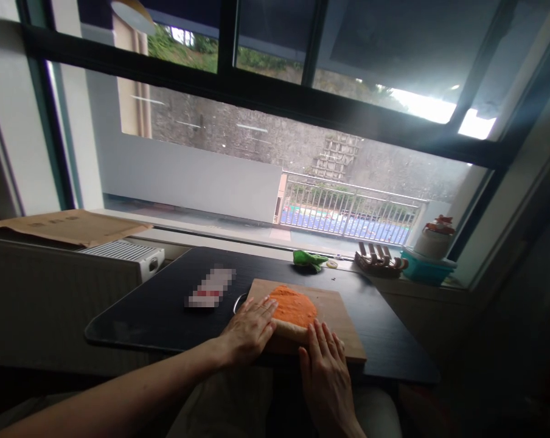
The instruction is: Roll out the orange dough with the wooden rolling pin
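WORKPIECE: orange-topped dough [294,306] is lying on wooden cutting board [345,328] | GRIP: left hand [250,323] and right hand [327,368] are touching its sides, fingers extended; pinching, I cannot tell | RISK: I am anticipating skewed near edge from uneven pressure

The left hand [252,325] and the right hand [327,368] are showing bare, with slender, tapering fingers [314,342]; the left forearm [165,380] is likewise showing bare. Pale greyish trousers [222,404] are appearing below the bench [156,328], looking plain and falling partly into shadow.
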Motion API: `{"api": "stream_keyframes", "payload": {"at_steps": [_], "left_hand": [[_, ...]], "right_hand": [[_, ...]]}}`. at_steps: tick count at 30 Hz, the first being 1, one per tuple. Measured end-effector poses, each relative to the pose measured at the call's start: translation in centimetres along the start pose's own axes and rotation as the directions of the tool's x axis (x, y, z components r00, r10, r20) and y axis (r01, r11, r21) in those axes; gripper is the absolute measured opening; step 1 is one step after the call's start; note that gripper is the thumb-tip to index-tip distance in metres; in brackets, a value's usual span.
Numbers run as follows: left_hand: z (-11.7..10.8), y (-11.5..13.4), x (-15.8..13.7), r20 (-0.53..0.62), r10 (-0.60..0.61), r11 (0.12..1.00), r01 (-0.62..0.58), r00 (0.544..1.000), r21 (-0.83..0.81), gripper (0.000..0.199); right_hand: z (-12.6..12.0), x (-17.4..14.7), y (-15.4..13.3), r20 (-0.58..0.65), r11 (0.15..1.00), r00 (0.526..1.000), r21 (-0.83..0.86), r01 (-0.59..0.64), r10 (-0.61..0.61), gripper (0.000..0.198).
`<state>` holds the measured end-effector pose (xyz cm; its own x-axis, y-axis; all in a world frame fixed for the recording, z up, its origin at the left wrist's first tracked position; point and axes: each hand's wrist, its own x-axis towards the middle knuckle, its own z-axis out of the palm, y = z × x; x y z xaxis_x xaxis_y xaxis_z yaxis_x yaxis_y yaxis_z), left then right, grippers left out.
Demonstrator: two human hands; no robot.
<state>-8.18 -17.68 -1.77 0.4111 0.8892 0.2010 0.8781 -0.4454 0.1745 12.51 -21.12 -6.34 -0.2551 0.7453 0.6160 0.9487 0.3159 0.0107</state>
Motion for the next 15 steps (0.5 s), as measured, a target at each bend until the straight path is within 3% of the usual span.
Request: {"api": "stream_keyframes", "payload": {"at_steps": [6, 11, 15], "left_hand": [[0.4, -1.4, 6.1, 0.003, -0.059, 0.997, 0.059, 0.998, 0.053, 0.056], [0.9, -2.7, 11.9, 0.02, -0.164, 0.986, 0.163, 0.986, 0.027, 0.06], [0.9, -2.7, 12.5, 0.024, -0.163, 0.986, 0.162, 0.986, 0.03, 0.056]], "right_hand": [[0.2, 6.1, 1.1, 0.226, 0.991, 0.965, -0.044, -0.126, 0.132, 0.046], [1.4, 10.2, 2.6, 0.341, 0.981, 0.92, -0.027, -0.194, 0.191, 0.045], [1.1, 10.2, 2.7, 0.34, 0.986, 0.927, 0.0, -0.169, 0.159, 0.044]]}}
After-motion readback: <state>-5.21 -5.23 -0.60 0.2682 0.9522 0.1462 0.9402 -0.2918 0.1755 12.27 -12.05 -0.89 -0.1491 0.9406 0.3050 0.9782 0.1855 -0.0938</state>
